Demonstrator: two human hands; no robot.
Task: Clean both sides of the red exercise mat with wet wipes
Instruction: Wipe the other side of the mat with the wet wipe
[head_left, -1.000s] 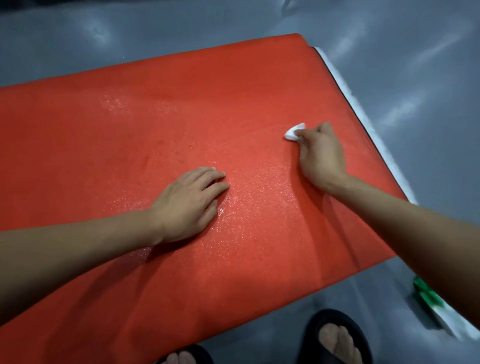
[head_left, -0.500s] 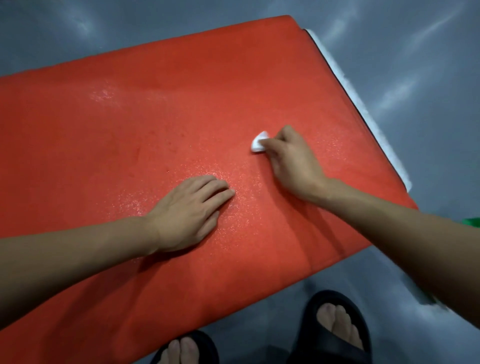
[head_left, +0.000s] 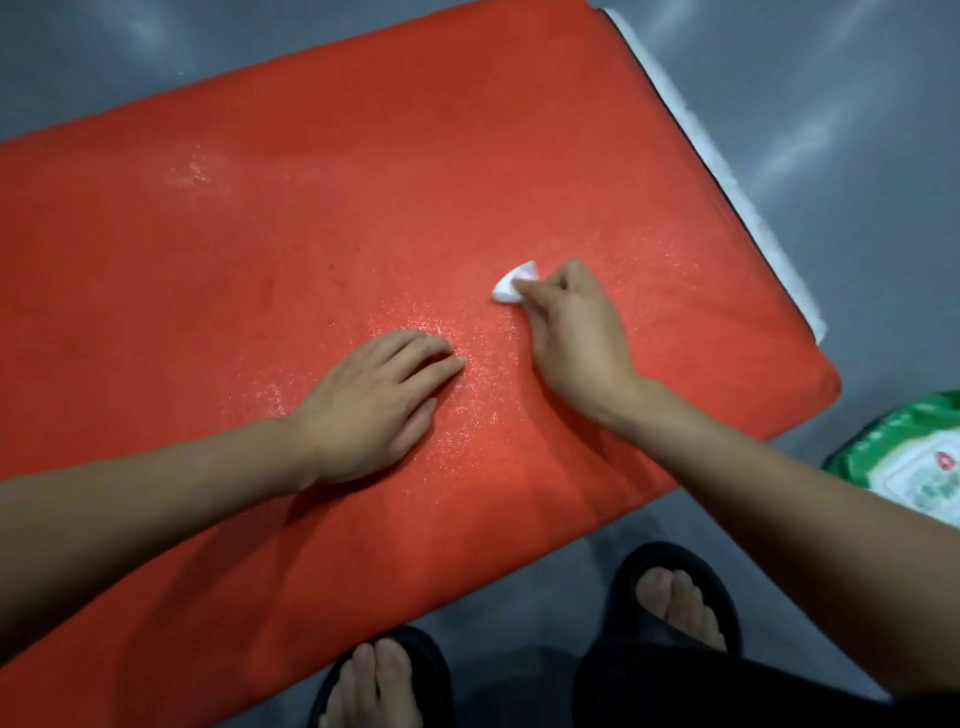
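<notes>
The red exercise mat (head_left: 322, 208) lies flat on the grey floor and fills most of the view. Wet, shiny patches show around its middle. My left hand (head_left: 379, 400) rests palm down on the mat with straight fingers, holding nothing. Just to its right, my right hand (head_left: 576, 338) pinches a small white wet wipe (head_left: 514, 286) and presses it onto the mat; most of the wipe is hidden under the fingers.
A green and white pack of wipes (head_left: 914, 462) lies on the floor at the right edge. A white strip (head_left: 737, 192) runs along the mat's right side. My feet in black sandals (head_left: 675, 597) stand at the mat's near edge on the grey floor (head_left: 857, 104).
My right hand slid the wipe leftward across the mat, from near the right edge toward the middle. My left hand stayed flat in place. The view shifted, bringing the wipe pack into sight.
</notes>
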